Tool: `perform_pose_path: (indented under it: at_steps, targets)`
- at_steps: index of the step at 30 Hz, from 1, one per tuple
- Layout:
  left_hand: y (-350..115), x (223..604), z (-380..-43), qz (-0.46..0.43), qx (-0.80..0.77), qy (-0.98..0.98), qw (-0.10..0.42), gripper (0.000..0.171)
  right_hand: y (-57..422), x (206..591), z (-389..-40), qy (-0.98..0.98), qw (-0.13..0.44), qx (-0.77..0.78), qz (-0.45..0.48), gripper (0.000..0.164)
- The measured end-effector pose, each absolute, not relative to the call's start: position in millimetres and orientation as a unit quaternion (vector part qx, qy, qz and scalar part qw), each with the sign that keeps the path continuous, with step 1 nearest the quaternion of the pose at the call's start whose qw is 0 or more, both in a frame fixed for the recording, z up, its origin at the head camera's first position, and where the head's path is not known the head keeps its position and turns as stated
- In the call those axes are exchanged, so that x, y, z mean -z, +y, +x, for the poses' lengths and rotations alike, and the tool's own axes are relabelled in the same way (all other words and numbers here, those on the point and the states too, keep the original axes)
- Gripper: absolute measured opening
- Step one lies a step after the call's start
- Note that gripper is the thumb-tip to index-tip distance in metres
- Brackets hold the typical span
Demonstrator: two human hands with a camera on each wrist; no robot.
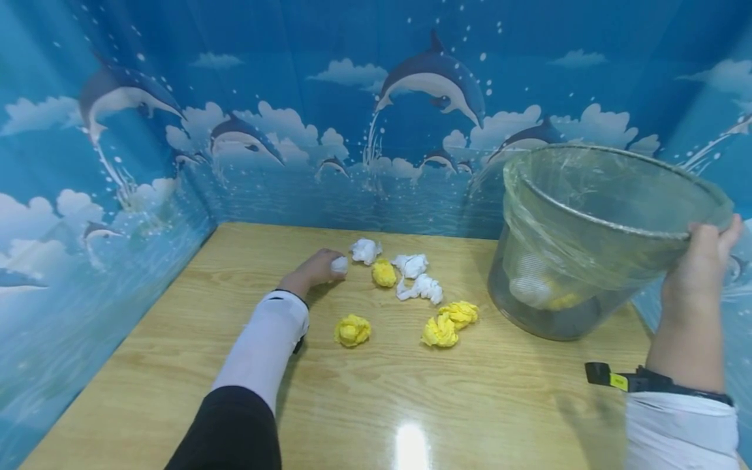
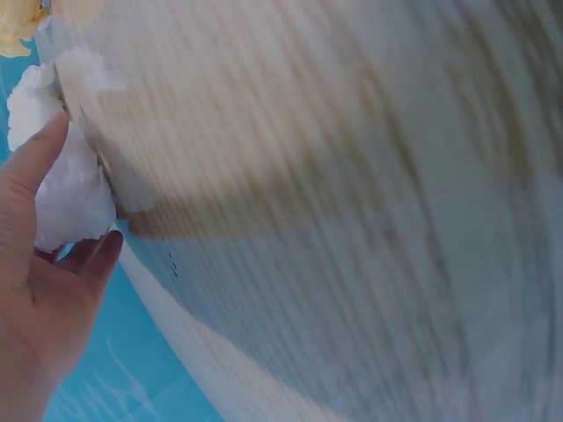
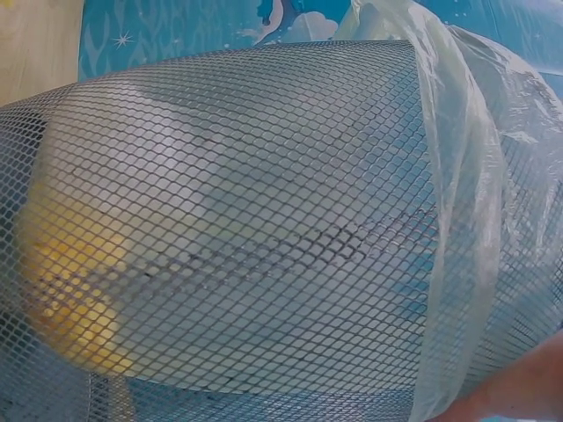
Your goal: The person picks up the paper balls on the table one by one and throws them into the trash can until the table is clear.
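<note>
My left hand (image 1: 317, 269) pinches a white crumpled paper ball (image 2: 75, 189) between thumb and fingers, low over the table's back half. Just right of it lie another white paper ball (image 1: 365, 250) and a yellow paper ball (image 1: 384, 273). At the right, my right hand (image 1: 699, 261) grips the rim of a wire mesh wastebasket (image 1: 499, 287) lined with a thin, pale plastic bag (image 1: 611, 261). White and yellow crumpled paper shows through the mesh (image 3: 79, 290) at the bottom of the bag. Most of the right hand lies outside the right wrist view.
On the wooden table (image 1: 382, 398) two more white crumpled papers (image 1: 420, 288) lie near the middle. A yellow ball (image 1: 352, 330) sits nearer the front, and two touching yellow ones (image 1: 440, 331) lie left of the wastebasket. A dolphin-print curtain (image 1: 329, 78) encloses the back and sides.
</note>
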State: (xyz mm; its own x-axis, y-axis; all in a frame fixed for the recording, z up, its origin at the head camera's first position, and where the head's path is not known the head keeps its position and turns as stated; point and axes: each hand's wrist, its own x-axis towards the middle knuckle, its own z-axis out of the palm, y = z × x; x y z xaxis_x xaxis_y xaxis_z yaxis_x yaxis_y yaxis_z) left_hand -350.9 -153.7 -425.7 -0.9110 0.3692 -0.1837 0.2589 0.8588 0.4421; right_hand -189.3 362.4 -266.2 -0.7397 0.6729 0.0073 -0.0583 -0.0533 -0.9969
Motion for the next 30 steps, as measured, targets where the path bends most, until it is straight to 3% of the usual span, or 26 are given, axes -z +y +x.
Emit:
perform_pose_path:
  at_steps: [30]
  targets:
    - [-154.8, 421.3, -348.0, 0.144, -0.244, 0.949, 0.137, 0.050, 356.8, 265.3, -188.1, -0.638, 0.258, -0.680, -0.252, 0.070]
